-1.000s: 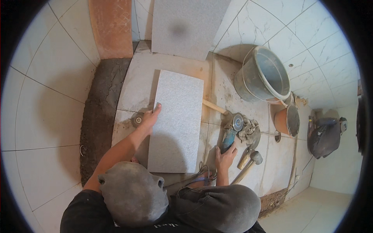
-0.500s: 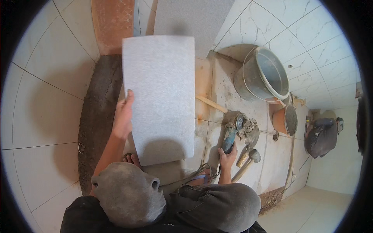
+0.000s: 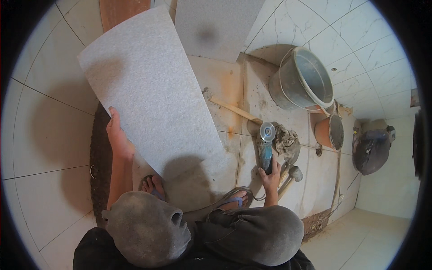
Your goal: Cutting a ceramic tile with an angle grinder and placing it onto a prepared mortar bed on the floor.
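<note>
The person's left hand (image 3: 119, 137) grips a grey tile (image 3: 150, 94) by its left edge, thumb on the upper face, the other fingers hidden beneath. The tile slants across the left half of the scene: its far-left corner shows against the left wall (image 3: 45, 130), its near corner appears by the left foot (image 3: 155, 185) — whether that corner touches the floor (image 3: 229, 166) cannot be told. To the right, the right hand (image 3: 270, 177) is closed on the near end of an angle grinder (image 3: 266, 155), disc toward the far side.

Between the tile's right edge and the grinder runs a strip of floor, crossed farther off by a wooden handle (image 3: 236, 109). Right of the grinder, room is tighter: a crumpled grey cloth (image 3: 285, 140) lies just beside it, a mallet (image 3: 295, 173) near the hand. Beyond stand a large bucket (image 3: 285, 87) and a small orange bucket (image 3: 321, 132).
</note>
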Motion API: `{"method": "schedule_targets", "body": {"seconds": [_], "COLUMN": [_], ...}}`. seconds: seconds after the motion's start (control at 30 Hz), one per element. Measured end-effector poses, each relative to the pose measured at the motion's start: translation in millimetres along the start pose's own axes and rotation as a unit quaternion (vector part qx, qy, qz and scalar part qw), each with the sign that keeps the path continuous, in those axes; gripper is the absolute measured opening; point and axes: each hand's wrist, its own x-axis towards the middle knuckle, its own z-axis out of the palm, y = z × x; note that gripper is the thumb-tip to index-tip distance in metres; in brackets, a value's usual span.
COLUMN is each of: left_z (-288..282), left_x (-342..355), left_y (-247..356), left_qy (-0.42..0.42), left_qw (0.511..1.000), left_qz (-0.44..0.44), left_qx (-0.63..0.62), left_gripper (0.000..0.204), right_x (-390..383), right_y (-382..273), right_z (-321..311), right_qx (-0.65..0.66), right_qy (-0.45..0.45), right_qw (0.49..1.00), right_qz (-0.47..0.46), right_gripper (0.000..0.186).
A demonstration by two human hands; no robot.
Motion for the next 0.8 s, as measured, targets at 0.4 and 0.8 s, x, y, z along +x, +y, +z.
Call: {"method": "schedule_targets", "body": {"seconds": [0.4,0.8], "left_z": [51,45], "left_x": [-12,3], "left_y": [50,137], "left_qy": [0.001,-0.489], "left_qw": [0.982,0.782], "left_qz": [0.053,0.061], "left_qx": [-0.179,-0.381], "left_gripper": [0.063,0.084], "right_x": [30,138], "right_y": [-122,-277], "right_z": [-7,-18], "right_qx": [0.394,0.666], "right_qy": [-0.161,-0.034], "right_qw": [0.903,0.718], "right_qz": [0.053,0.202], "right_gripper": [0.043,0.077]}}
